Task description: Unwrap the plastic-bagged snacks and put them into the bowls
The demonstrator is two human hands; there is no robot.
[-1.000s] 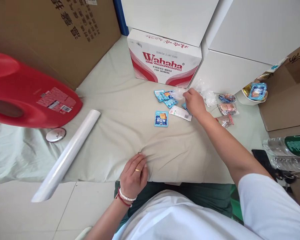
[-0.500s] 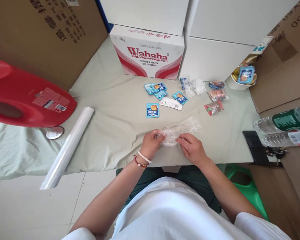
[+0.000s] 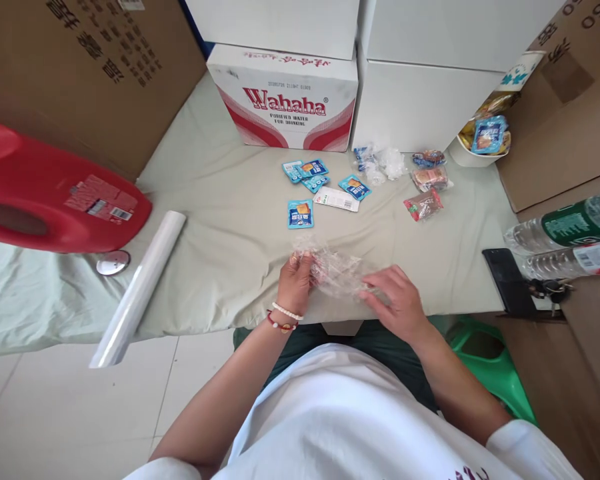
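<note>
My left hand [image 3: 295, 283] and my right hand [image 3: 397, 303] both pinch a crumpled clear plastic bag [image 3: 337, 270] just above the pale green cloth [image 3: 220, 220], close to my body. The bag stretches between the two hands. Beyond it lie several small blue snack packets [image 3: 301, 214] and a white packet [image 3: 336, 199]. More clear plastic [image 3: 387, 162] is bunched further back.
A Wahaha water carton [image 3: 285, 100] and white boxes [image 3: 420, 100] stand at the back. A red jug [image 3: 55, 193], a metal cap [image 3: 113, 262] and a roll of clear film [image 3: 140, 287] lie at the left. Wrapped snacks [image 3: 423, 203], a snack bowl [image 3: 485, 140], bottles [image 3: 560, 230] and a black phone [image 3: 507, 287] sit at the right.
My right hand reached among the packets, took a clear plastic bag and brought it near. My left hand left the cloth and joined it; both now hold the bag.
</note>
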